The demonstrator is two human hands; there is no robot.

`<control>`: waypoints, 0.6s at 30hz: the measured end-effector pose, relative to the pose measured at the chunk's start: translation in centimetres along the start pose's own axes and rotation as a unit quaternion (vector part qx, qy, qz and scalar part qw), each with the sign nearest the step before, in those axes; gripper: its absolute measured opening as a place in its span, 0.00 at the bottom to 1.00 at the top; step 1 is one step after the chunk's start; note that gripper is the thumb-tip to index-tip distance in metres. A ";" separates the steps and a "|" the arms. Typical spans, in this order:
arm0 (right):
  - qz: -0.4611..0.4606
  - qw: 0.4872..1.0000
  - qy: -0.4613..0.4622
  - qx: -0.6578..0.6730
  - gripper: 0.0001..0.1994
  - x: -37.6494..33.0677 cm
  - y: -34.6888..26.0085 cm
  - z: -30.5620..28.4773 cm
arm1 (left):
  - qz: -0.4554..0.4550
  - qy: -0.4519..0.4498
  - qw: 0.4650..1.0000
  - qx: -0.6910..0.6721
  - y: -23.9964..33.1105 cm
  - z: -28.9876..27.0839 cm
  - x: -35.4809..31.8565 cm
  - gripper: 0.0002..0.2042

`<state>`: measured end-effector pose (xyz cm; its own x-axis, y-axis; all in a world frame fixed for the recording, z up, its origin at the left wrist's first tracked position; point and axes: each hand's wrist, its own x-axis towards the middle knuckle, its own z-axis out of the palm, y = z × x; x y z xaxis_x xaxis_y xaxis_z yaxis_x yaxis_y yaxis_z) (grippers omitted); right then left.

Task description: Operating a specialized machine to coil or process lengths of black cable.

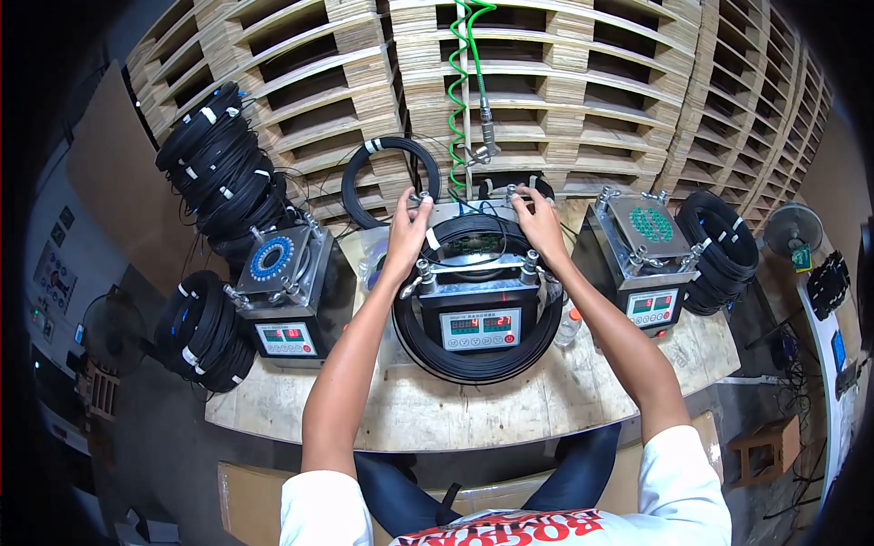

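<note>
At the middle machine point(481, 329), a dark box with a red digital display, both my arms reach to its far side. My left hand point(410, 229) is closed, thumb and fingers round a small metal clamp point(424, 198) at the far left corner. The fingers of my right hand point(539, 223) close on the matching clamp point(512, 191) at the far right corner. A large coil of black cable point(478, 371) lies round the machine and over its top. Two near clamps point(530, 264) stand at the front corners, untouched. My hands and the cable partly hide the far clamps.
Similar machines stand left point(284, 337) and right point(651, 305) on the wooden table point(410, 423). Black coils point(218, 173) are stacked at left, with more coils point(719, 250) at right. A coil point(350, 187) leans behind. A green air hose point(481, 77) hangs before wooden pallets point(619, 64).
</note>
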<state>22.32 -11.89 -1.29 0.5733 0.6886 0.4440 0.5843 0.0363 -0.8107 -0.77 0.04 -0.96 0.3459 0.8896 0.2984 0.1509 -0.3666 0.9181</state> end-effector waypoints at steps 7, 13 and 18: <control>-0.010 0.999 0.017 0.033 0.22 -0.2 -0.3 0.1 | -0.015 0.034 0.999 0.019 -0.7 -0.1 0.2 0.33; 0.077 0.996 0.013 -0.038 0.28 -0.5 -0.9 -0.2 | -0.004 0.014 1.000 -0.011 -0.3 -0.3 -0.2 0.28; 0.078 0.995 0.006 -0.067 0.32 0.0 0.1 -0.4 | -0.006 -0.009 0.998 -0.057 -0.5 -0.3 -0.2 0.23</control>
<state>22.60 -12.12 -1.20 0.6696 0.6697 0.3212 0.5576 -0.1676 -0.8130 -1.20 0.15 -1.37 0.3614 0.8883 0.2834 0.0493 -0.3217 0.9456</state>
